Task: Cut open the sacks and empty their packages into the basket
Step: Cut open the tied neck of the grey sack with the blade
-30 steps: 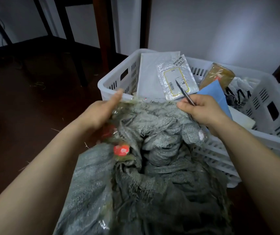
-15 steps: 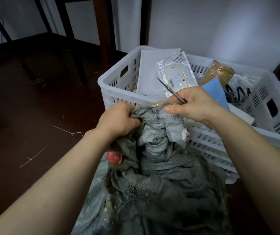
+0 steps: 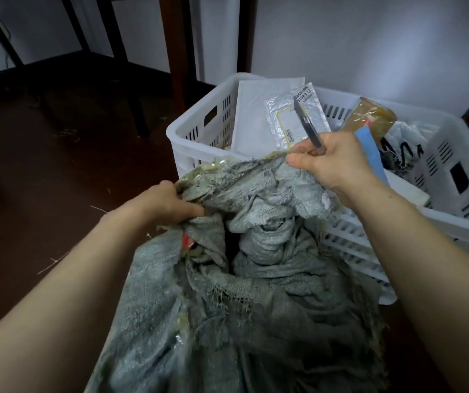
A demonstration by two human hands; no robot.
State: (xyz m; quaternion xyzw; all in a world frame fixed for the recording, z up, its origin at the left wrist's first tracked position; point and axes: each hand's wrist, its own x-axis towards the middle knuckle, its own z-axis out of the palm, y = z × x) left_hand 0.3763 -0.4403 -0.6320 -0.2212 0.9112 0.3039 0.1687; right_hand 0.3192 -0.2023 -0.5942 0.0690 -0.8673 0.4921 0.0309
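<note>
A grey woven sack [image 3: 256,293] lies crumpled in front of me, its frayed, tape-patched top edge leaning against the white plastic basket [image 3: 196,131]. My left hand [image 3: 165,202] grips the sack's rim on the left. My right hand [image 3: 332,160] pinches the rim on the right and also holds a small knife [image 3: 307,123] whose blade points up and away. The basket holds several packages: a white mailer [image 3: 253,114], a clear pouch with a label [image 3: 287,120], a brown taped parcel [image 3: 372,114], and a blue envelope [image 3: 369,148]. The sack's inside is dark and hidden.
Dark brown floor [image 3: 57,180] with stray fibres spreads to the left. Dark wooden furniture legs [image 3: 176,46] stand behind the basket against a pale wall. A black-and-white bag [image 3: 406,146] lies at the basket's right end.
My hands have moved apart, pulling the sack's mouth wider. The right hand has risen over the basket rim and the knife now points more upright.
</note>
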